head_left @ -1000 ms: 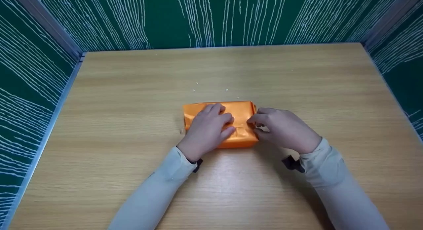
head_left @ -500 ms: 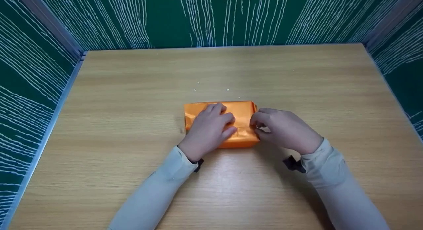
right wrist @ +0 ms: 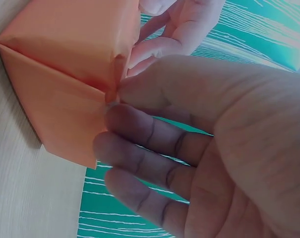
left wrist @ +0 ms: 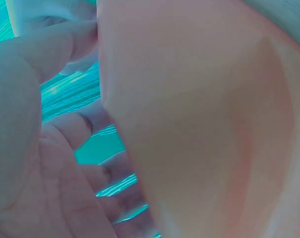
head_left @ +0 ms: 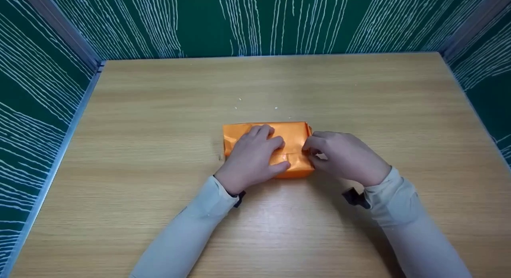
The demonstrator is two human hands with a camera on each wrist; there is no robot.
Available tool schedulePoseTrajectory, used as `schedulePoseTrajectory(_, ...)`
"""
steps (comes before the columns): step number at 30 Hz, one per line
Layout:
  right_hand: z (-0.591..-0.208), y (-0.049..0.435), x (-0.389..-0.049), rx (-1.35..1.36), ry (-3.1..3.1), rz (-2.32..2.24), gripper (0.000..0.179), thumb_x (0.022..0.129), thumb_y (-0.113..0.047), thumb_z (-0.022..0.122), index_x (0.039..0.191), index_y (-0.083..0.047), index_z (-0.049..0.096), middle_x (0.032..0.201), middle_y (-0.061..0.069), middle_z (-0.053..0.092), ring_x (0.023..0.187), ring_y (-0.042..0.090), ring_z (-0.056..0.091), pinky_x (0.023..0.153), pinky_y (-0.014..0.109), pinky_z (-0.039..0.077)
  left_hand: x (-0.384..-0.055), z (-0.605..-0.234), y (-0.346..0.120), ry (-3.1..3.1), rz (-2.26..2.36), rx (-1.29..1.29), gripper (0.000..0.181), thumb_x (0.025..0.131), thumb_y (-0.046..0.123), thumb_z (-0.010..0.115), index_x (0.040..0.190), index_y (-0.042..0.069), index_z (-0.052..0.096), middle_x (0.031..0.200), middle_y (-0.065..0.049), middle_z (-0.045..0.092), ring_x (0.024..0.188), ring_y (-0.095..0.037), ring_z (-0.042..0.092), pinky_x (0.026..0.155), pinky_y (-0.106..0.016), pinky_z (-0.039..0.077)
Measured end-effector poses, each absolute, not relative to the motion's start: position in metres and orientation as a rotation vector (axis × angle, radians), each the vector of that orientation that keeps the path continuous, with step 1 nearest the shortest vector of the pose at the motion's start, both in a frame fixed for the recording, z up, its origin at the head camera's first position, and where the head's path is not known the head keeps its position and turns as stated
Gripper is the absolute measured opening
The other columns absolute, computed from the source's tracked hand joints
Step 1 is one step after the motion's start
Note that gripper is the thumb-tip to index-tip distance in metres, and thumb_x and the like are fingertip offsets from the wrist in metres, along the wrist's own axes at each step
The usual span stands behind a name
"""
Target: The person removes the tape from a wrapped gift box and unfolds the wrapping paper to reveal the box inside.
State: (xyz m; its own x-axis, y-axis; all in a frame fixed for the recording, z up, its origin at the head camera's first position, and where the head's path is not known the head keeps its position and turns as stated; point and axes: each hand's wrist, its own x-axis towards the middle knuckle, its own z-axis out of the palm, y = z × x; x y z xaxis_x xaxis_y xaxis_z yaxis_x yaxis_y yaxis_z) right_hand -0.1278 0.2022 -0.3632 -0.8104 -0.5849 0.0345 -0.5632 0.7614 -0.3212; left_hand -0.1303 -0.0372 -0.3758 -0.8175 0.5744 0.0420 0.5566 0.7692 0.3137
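Note:
A box-shaped package (head_left: 290, 132) in shiny orange wrapping paper lies on the table, its long side facing the person. My left hand (head_left: 252, 160) rests on its top with fingers spread and the thumb stretched out toward the front edge. At the right end, my right hand (head_left: 345, 155) pinches the paper between thumb and forefinger. The right wrist view shows folded end paper (right wrist: 55, 99) with a crease running to the pinched spot; the other fingers hang beside it. In the left wrist view, the orange paper (left wrist: 199, 129) fills the right side, close to the fingers.
The wooden table (head_left: 159, 98) has a few tiny white specks beyond the package. A small dark mark or scrap (head_left: 220, 157) lies by the package's left end. Green walls (head_left: 199, 22) with white streaks border the table at the back and both sides.
The left thumb has stretched away from the left forefinger toward the package's front edge. The right forefinger has shifted slightly toward the right end; the package stays in place.

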Motion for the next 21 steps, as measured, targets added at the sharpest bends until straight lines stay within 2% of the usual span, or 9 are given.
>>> schedulePoseTrajectory(5,-0.365,0.199,-0.128,-0.911,2.907,-0.503,0.014,0.091,-0.019,0.079,0.102,-0.009,0.076,0.089,0.002,0.071,0.073,0.019,0.063,0.072,0.034,0.058,-0.131,-0.375,-0.037,2.894,0.478,0.928,0.039,0.097,0.052,0.064,0.11,0.015,0.069,0.134,-0.012,0.057,0.13,-0.032,0.049,0.114,-0.046,0.039)
schedulePoseTrajectory(10,-0.37,0.193,-0.129,-0.886,2.971,-0.498,0.017,0.096,-0.026,0.074,0.09,-0.011,0.069,0.073,-0.002,0.058,0.062,0.016,0.052,0.059,0.031,0.046,-0.13,-0.374,-0.037,2.881,0.457,0.911,0.041,0.098,0.052,0.061,0.116,0.016,0.07,0.139,-0.013,0.056,0.133,-0.032,0.047,0.117,-0.047,0.036)
schedulePoseTrajectory(15,-0.376,0.19,-0.129,-0.874,3.024,-0.503,0.017,0.096,-0.021,0.073,0.087,-0.011,0.063,0.068,-0.002,0.052,0.058,0.016,0.048,0.055,0.031,0.04,-0.131,-0.374,-0.037,2.872,0.453,0.901,0.043,0.102,0.049,0.056,0.125,0.016,0.071,0.144,-0.014,0.055,0.137,-0.032,0.046,0.118,-0.049,0.036)
schedulePoseTrajectory(21,-0.378,0.19,-0.129,-0.893,3.065,-0.492,0.018,0.094,-0.014,0.072,0.082,-0.012,0.059,0.067,-0.002,0.048,0.057,0.017,0.047,0.053,0.032,0.039,-0.132,-0.376,-0.038,2.926,0.501,0.951,0.03,0.108,0.033,0.052,0.118,0.017,0.075,0.135,-0.012,0.061,0.129,-0.031,0.052,0.108,-0.046,0.046)
